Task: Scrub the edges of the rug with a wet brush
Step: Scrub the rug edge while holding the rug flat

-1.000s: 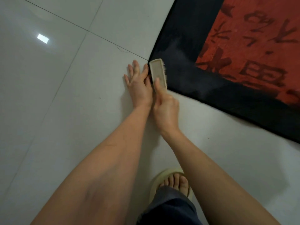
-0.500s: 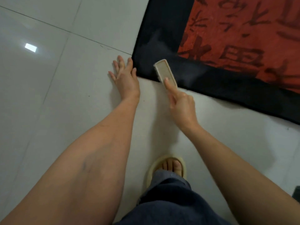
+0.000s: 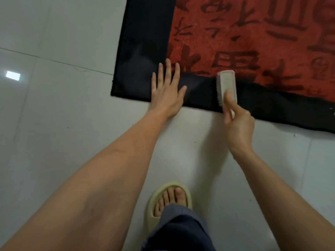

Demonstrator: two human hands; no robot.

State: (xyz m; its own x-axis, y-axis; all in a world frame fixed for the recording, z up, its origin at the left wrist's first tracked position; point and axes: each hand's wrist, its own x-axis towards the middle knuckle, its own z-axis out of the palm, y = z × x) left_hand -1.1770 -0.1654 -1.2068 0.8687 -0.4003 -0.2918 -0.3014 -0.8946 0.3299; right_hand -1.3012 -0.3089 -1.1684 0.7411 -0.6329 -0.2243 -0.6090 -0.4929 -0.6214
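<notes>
- the rug (image 3: 244, 38) lies flat on the tiled floor (image 3: 63, 124), red middle with dark characters, black border all round; i see its near edge and its near-left corner.
- the brush (image 3: 227, 86) sits on the black border along that near edge, bristles down on the pile, its pale back up, lying across the border from the red field toward the floor.
- my right hand (image 3: 237, 124) grips the brush by its near end, thumb laid on the back, fingers curled underneath; i judge that lets me bear down while stroking.
- my left hand (image 3: 167, 91) lies flat and spread on the border, nearer the corner and apart from the brush, heel at the rug's edge; it grasps nothing, and i take it to be pinning the rug so it will not creep or bunch.
- the border by the corner shows paler, smeared patches, likely damp pile already worked, though i cannot be sure.
- the far-right stretch of the near edge looks not yet scrubbed.
- on the floor below, one foot in a pale slipper (image 3: 169, 201) and a dark trouser leg (image 3: 179, 230).
</notes>
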